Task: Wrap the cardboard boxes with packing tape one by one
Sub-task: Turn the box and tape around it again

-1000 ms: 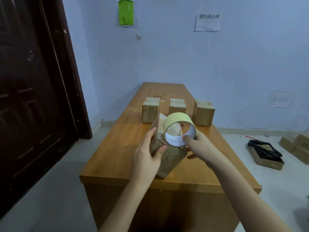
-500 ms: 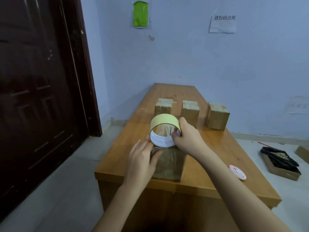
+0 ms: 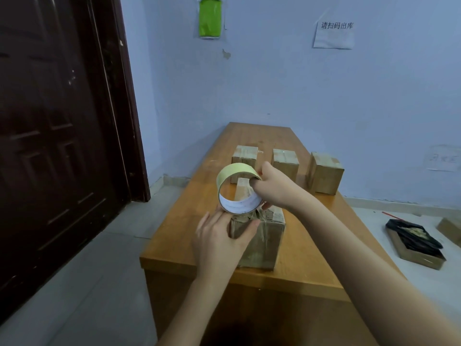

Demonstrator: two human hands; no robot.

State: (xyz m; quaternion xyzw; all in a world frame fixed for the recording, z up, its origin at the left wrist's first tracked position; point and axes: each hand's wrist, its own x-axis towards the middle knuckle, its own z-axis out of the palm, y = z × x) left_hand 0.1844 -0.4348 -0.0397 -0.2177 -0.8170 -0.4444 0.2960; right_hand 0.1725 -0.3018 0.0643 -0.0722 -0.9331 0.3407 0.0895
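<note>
Near the table's front edge: the cardboard box (image 3: 259, 239) being wrapped lies flat on the table (image 3: 321, 248); a second ago it was tipped up on a corner.
Tape roll (image 3: 238, 191): held up over the box's far end, with clear tape running down to the top face; a second ago it sat lower, against the raised box.
Right hand (image 3: 274, 189): fingers hooked through the roll's core, thumb on the rim.
Left hand (image 3: 219, 243): fingers spread along the box's left side, thumb across the near top corner, bracing it.
Meaning: probably one band is laid and another pass is starting; this box isn't finished.
Behind: three boxes (image 3: 285, 162) in a row, seemingly already taped.
Left: a dark door (image 3: 57, 136).
</note>
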